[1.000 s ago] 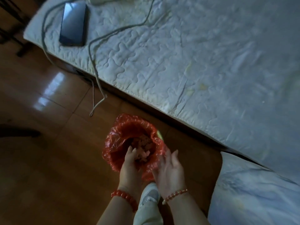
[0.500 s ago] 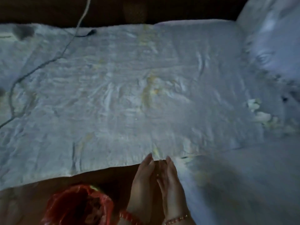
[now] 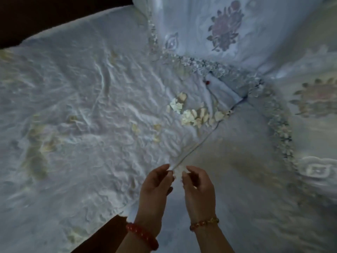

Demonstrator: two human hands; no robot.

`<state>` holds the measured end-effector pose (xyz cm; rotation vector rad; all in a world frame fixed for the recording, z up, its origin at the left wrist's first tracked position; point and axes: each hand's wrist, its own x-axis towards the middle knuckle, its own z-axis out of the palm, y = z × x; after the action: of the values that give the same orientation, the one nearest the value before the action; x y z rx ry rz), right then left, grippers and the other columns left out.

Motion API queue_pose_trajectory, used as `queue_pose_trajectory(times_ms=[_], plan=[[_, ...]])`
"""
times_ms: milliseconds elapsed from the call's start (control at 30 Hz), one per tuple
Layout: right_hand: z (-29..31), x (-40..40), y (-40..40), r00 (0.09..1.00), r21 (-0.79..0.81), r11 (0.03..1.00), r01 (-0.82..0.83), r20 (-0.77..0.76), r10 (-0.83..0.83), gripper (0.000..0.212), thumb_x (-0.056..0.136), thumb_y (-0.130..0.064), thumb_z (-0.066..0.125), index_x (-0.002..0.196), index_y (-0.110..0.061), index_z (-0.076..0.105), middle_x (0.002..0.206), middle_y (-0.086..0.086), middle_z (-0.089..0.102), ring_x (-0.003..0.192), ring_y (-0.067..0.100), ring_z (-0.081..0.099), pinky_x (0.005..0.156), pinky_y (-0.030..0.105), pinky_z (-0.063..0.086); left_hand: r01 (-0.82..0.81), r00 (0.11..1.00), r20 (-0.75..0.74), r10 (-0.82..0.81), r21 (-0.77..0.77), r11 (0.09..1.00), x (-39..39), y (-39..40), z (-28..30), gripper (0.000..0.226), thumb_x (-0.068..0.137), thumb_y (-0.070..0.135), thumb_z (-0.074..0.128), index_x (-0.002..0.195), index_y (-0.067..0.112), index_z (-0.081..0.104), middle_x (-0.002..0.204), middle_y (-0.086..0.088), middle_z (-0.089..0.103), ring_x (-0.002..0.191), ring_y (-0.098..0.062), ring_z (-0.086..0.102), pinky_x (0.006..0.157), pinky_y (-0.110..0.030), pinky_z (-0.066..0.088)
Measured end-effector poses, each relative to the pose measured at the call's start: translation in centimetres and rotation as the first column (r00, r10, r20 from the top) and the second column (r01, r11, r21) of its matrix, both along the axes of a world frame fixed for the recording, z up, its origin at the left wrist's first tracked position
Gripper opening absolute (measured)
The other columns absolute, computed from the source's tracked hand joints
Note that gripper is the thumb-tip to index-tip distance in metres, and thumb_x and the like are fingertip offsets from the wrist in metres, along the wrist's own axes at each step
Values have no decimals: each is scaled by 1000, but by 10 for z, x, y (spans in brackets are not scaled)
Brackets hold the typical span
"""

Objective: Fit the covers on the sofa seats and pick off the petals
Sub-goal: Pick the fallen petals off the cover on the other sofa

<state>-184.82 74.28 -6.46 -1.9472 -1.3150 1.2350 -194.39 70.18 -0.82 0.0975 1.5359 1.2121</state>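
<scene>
Beyond hands (image 3: pixel 177 181), petals (image 3: pixel 194 114), embroidered cushions (image 3: pixel 226 28)

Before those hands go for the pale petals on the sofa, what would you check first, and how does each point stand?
1. Petals in sight, heaped by the seam: ok.
2. Way from the hands to the heap free: ok.
3. Left hand free: cannot tell, fingertips seem pinched at the cover's edge.
4. Right hand free: cannot tell, same.
5. Stray petals left of the heap spotted: ok.
6. Somewhere in view to drop petals: not ok.
</scene>
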Motion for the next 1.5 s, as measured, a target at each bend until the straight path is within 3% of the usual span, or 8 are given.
queue_pose_trajectory(times_ms=[267, 467, 667, 733, 833, 1033, 1300, 1500], plan=[[7, 54, 81, 986, 117, 987, 108, 116, -121, 13, 91, -12, 55, 96, -15, 67, 99, 2, 59, 86, 17, 56, 76, 30, 46, 232, 918, -312, -245, -80, 970, 34, 81, -17, 9, 88, 21, 60, 84, 20, 68, 76, 1, 69, 71, -6, 65, 65, -19, 49], [-13, 62, 169, 938, 211, 965, -154, 338, 76, 51, 84, 1, 55, 133, -12, 47, 134, 14, 43, 122, 30, 42, 103, 34, 35, 443, 470, -806, -360, -138, 886, 24, 128, -51, 41, 81, 17, 69, 120, 23, 56, 114, 8, 51, 106, -14, 53, 88, -36, 49], [-33, 47, 229, 652, -29, 807, -590, 572, 497, 75, 91, -31, 53, 147, -39, 4, 158, 5, -12, 144, 32, -10, 117, 50, 10, 467, 288, -907, -309, -149, 872, 18, 154, -67, 54, 77, 7, 69, 127, 20, 52, 139, -6, 42, 130, -29, 36, 103, -49, 39], [-42, 42, 228, 526, -90, 708, -700, 606, 597, 65, 90, -41, 53, 145, -41, 19, 159, 3, -1, 145, 33, -4, 114, 59, 7, 555, 137, -910, -392, -257, 791, 17, 162, -80, 66, 77, 7, 65, 136, 25, 42, 153, -8, 25, 142, -32, 15, 111, -51, 22], [-45, 48, 206, 672, 121, 813, -570, 637, 377, 34, 76, -26, 68, 109, -27, 62, 131, 9, 48, 129, 35, 39, 105, 58, 28, 594, -114, -861, -495, -459, 661, 8, 174, -93, 54, 79, 18, 62, 131, 26, 49, 146, -9, 37, 137, -35, 29, 112, -55, 21], [-36, 39, 163, 865, 223, 963, -152, 501, 21, 47, 58, -6, 51, 103, -19, 59, 147, 10, 35, 140, 38, 19, 108, 61, 18, 344, 114, -918, -380, -323, 882, -2, 159, -73, 38, 78, 58, 51, 66, 23, 58, 109, -3, 54, 114, -29, 45, 97, -57, 36], [-33, -14, 176, 833, 234, 872, -430, 475, 283, 57, 76, -24, 71, 127, -22, 48, 131, 11, 43, 119, 28, 42, 91, 40, 47, 321, 243, -918, -313, -228, 919, -26, 181, -80, 40, 80, 18, 64, 119, 19, 57, 131, -7, 48, 118, -30, 44, 97, -47, 41], [-40, -21, 188, 885, 226, 887, -403, 344, 314, 3, 86, -14, 62, 85, -13, 60, 85, -2, 57, 77, 10, 56, 66, 19, 44, 398, 223, -847, -483, -374, 838, -46, 229, -87, 50, 84, 35, 61, 131, 24, 46, 139, -4, 36, 122, -28, 39, 101, -43, 39]])
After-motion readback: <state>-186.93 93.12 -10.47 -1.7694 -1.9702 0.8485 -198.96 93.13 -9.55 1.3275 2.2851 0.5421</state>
